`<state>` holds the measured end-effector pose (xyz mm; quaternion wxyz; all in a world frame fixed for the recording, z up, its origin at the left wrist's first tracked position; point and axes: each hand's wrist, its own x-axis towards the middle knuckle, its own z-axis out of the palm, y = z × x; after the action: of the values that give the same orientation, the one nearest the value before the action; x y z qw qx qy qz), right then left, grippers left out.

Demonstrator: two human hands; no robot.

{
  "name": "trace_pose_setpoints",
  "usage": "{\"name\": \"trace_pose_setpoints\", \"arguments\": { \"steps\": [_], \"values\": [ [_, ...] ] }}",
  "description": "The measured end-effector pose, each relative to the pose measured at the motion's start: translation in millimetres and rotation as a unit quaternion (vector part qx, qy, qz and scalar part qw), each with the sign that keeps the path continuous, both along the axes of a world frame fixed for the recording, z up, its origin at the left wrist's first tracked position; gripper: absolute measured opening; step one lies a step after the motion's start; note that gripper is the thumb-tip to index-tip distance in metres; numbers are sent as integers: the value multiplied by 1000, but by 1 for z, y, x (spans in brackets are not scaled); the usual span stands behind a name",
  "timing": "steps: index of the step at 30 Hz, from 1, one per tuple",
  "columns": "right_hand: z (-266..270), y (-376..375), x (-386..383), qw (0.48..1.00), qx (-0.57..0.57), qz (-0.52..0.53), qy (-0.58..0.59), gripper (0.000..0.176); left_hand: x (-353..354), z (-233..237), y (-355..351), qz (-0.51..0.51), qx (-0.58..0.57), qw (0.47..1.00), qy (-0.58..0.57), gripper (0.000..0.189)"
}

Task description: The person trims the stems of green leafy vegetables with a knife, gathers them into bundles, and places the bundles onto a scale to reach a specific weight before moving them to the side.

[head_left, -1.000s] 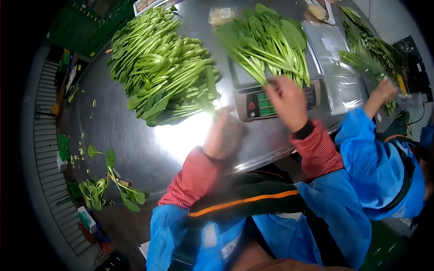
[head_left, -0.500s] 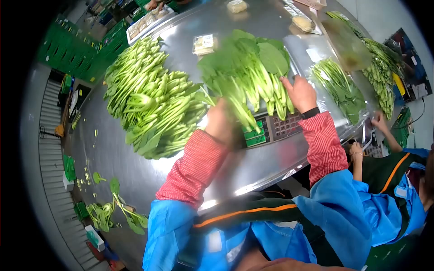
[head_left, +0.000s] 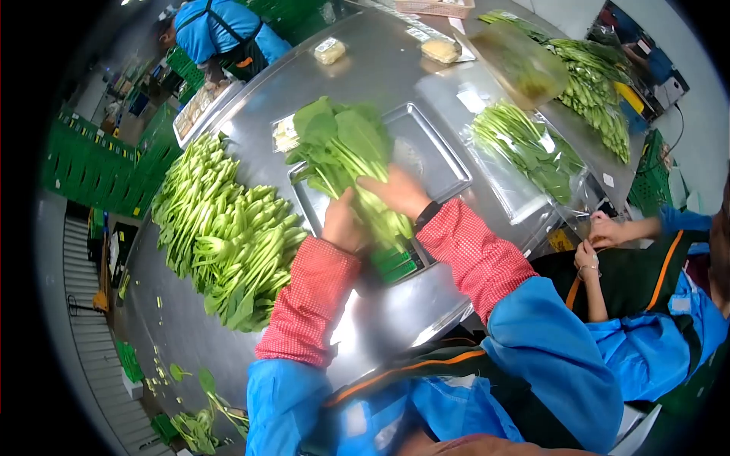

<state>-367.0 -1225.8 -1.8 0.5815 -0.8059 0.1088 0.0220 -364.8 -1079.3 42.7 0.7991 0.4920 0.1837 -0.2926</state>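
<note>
A bunch of leafy greens [head_left: 351,140] is held by the stems between my two hands, above the steel tray of a weighing scale [head_left: 453,161]. My left hand [head_left: 344,224] is closed on the near left side of the stems. From the right, my right hand [head_left: 399,194] wraps round the same stems, its fingers partly hidden by them. Below the hands, the scale's green display [head_left: 395,264] shows in part; motion blurs the stem ends. To the left lies a large pile of greens [head_left: 228,243], stems and leaves together.
A co-worker's hands [head_left: 593,247] are at the right beside bagged greens [head_left: 528,148]. More greens [head_left: 593,95] lie at the far right. Small packs [head_left: 330,51] sit at the back. Trimmings [head_left: 199,425] lie front left. Another person [head_left: 224,34] bends near green crates [head_left: 95,163].
My hands have lifted the greens off the scale tray and gathered them into a tighter bunch; the right hand has come in to the left. The view has shifted, and a person shows at the back.
</note>
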Motion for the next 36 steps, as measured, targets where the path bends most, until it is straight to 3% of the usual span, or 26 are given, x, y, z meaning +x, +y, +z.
{"name": "trace_pose_setpoints", "arguments": {
  "steps": [3,6,9,11,12,14,16,18,20,23,25,28,30,32,34,36],
  "values": [
    [-4,11,-8,998,-41,-40,-11,63,-7,1,1,-9,-46,997,-61,34],
    [8,1,-18,998,48,-35,-24,65,-21,28,-10,10,-21,998,-52,33],
    [40,-20,-30,991,93,-58,-83,53,-11,21,-25,-78,1,993,-83,37],
    [63,-52,-33,983,90,-41,-154,47,-8,36,-55,-100,-46,983,-146,38],
    [67,-75,-30,987,70,-65,-126,49,-2,37,-72,-123,-67,970,-198,38],
    [75,-120,-23,981,69,-105,-149,49,-2,76,-121,-126,-97,976,-147,40],
    [94,-168,-18,978,57,-117,-164,50,15,70,-178,-112,-86,974,-178,39],
    [80,-232,1,974,53,-133,-178,53,54,29,-239,-174,-120,955,-206,39],
    [86,-289,14,978,25,-137,-155,69,59,45,-294,-128,-91,962,-222,38],
    [70,-387,42,972,-80,-193,-111,102,90,40,-373,-155,-121,960,-199,35],
    [72,-422,57,965,-107,-218,-95,110,117,26,-426,-171,-140,953,-206,33],
    [85,-460,70,961,-168,-206,-70,105,165,-33,-506,-149,-179,951,-202,35],
    [19,-536,105,934,-288,-213,12,98,178,-52,-522,-159,-61,973,-157,49],
    [-14,-553,108,879,-409,-228,88,93,190,-85,-529,-217,23,962,-164,58],
    [-44,-567,110,864,-460,-196,59,81,192,-105,-524,-227,69,959,-153,64],
    [-39,-543,90,878,-417,-236,9,76,182,-100,-505,-200,47,970,-130,61]
  ]
}}
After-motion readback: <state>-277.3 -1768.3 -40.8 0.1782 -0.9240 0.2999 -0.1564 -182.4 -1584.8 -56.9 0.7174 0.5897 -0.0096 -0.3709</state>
